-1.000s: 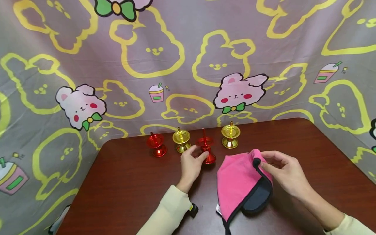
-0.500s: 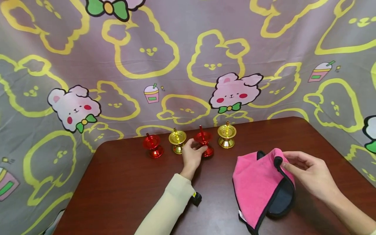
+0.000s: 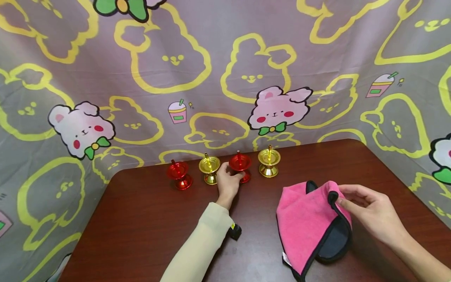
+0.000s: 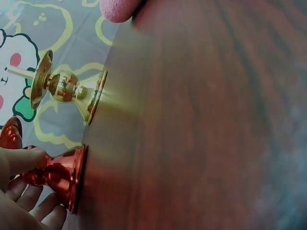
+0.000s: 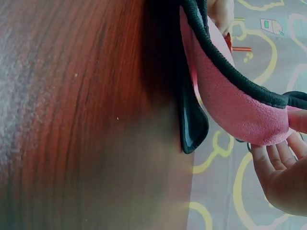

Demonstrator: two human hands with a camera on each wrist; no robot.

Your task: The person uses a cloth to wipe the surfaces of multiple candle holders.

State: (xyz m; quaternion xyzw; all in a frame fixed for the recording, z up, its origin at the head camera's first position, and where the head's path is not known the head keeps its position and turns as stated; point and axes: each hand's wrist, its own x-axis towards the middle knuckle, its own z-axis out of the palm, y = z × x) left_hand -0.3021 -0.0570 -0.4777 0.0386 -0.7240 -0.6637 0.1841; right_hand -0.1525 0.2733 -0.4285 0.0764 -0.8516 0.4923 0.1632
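The left hand (image 3: pixel 227 186) grips the red stand (image 3: pixel 242 166) by its narrow waist, thumb on the near side, fingers going round behind. That stand is near the far edge of the worktop (image 3: pixel 148 223), third from the left in a row of four. It is upright, or very nearly: its long axis runs vertically from the flared foot through the dish to a thin spike that points up, leaning slightly left in the head view. In the left wrist view, turned on its side, the foot faces right and its axis lies roughly alongside that of the right gold stand (image 3: pixel 269 158). The foot is at worktop level; whether it bears full weight I cannot tell.

The left gold stand (image 3: pixel 210 166) is just beside the fingers, spike upward, and the second red stand (image 3: pixel 179 172) ends the row at the left, also upright.

The right hand (image 3: pixel 377 211) pinches the folded top edge of the pink cloth (image 3: pixel 306 219), to the right of the row and nearer the person. Its long axis runs down from that fold to a pointed, black-edged corner aimed at the near edge. A dark rounded flap (image 3: pixel 334 239) hangs on its right side.
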